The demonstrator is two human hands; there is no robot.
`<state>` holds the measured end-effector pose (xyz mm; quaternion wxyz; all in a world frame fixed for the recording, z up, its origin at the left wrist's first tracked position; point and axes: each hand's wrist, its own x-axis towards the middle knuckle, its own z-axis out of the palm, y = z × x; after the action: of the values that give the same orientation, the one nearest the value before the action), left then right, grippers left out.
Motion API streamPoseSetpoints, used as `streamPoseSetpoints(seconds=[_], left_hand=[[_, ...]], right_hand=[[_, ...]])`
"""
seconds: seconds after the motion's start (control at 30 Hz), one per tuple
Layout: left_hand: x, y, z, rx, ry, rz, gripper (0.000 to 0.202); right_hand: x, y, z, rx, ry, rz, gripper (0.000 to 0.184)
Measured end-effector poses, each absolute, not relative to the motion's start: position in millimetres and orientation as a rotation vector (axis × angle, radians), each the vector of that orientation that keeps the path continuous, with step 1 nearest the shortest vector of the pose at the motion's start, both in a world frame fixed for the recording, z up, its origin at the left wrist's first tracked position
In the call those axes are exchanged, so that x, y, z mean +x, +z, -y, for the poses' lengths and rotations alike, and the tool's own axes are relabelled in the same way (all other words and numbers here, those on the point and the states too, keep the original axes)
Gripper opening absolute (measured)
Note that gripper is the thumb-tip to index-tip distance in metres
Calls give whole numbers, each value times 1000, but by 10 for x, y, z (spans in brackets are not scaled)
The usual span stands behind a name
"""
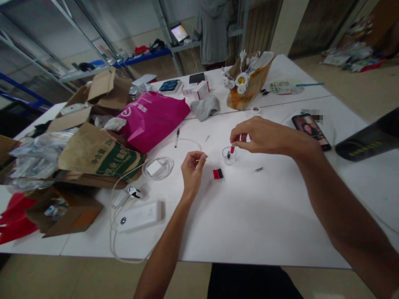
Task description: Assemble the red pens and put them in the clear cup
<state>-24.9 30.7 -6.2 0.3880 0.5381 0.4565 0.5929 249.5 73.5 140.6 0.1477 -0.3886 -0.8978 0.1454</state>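
Observation:
My right hand [262, 135] pinches a small red piece [232, 149] just above a little clear round cup [229, 156] on the white table [249, 216]. A dark piece stands inside the cup. My left hand [192, 169] is curled shut at the end of a thin white wire [187, 141], fingertips pressed together on it. Between the hands lie a few red and black short tubes [217, 174]. A small metal bit [258, 169] lies right of the cup.
A white charger with coiled cable [157, 168] and a white power bank [140, 216] lie to the left. Cardboard boxes [93, 153], a pink bag [152, 118], a phone [311, 131] and a paper bag of plugs [247, 83] ring the work area. A person stands at the far shelf.

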Motion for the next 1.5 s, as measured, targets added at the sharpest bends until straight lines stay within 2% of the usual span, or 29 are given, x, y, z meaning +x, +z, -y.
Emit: streamPoseSetpoints(seconds=[0.4, 1.5], left_hand=[[-238, -29, -294, 1360, 1494, -1156, 28], [-244, -39, -285, 1394, 1411, -1174, 32]], right_hand=[[2415, 1407, -735, -1345, 511, 2682, 17], [2326, 1221, -790, -1383, 593, 2729, 18]])
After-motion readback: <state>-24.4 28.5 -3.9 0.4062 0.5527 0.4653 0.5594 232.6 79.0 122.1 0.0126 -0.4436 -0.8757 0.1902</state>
